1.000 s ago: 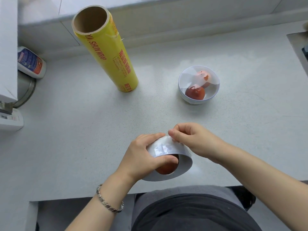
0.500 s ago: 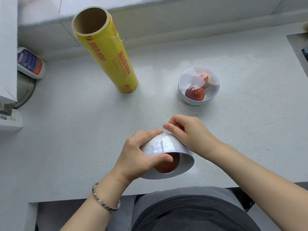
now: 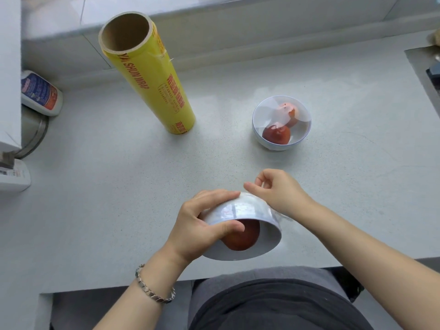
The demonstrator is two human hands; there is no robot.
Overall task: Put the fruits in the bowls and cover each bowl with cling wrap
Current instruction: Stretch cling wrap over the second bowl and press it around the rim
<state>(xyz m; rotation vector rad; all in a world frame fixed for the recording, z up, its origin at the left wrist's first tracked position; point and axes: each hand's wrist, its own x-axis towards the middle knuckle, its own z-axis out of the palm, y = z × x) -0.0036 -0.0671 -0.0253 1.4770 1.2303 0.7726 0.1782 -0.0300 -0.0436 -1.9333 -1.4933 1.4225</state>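
At the near edge of the counter (image 3: pixel 100 186), the left hand (image 3: pixel 197 225) holds a white bowl (image 3: pixel 250 215) tipped steeply toward the person, its mouth facing back and down so the red fruit (image 3: pixel 245 236) inside shows behind the film. The left fingers (image 3: pixel 214 195) curl over the bowl's upturned base while the thumb presses across the rim near the fruit, so the hand is clamped on the bowl. The left wrist, wearing a metal bracelet (image 3: pixel 154 291), bends up from the lower left.

The right hand (image 3: pixel 278 191) reaches in from the lower right, the forearm running diagonally across the counter's near edge. Its index finger lies extended flat against the bowl's outer wall at the top, the remaining fingers loosely curled and apart from the bowl; it grips nothing. Cling wrap (image 3: pixel 273 213) clings to the bowl's outside, with a loose wrinkle on the right flank.

Farther back, toward the right, a second bowl (image 3: pixel 259 132) sits upright with two red fruits under film. The yellow cling wrap roll (image 3: pixel 152 84) stands on end near the counter's back edge, left of that bowl. A bottle (image 3: pixel 40 94) lies at the back left corner.
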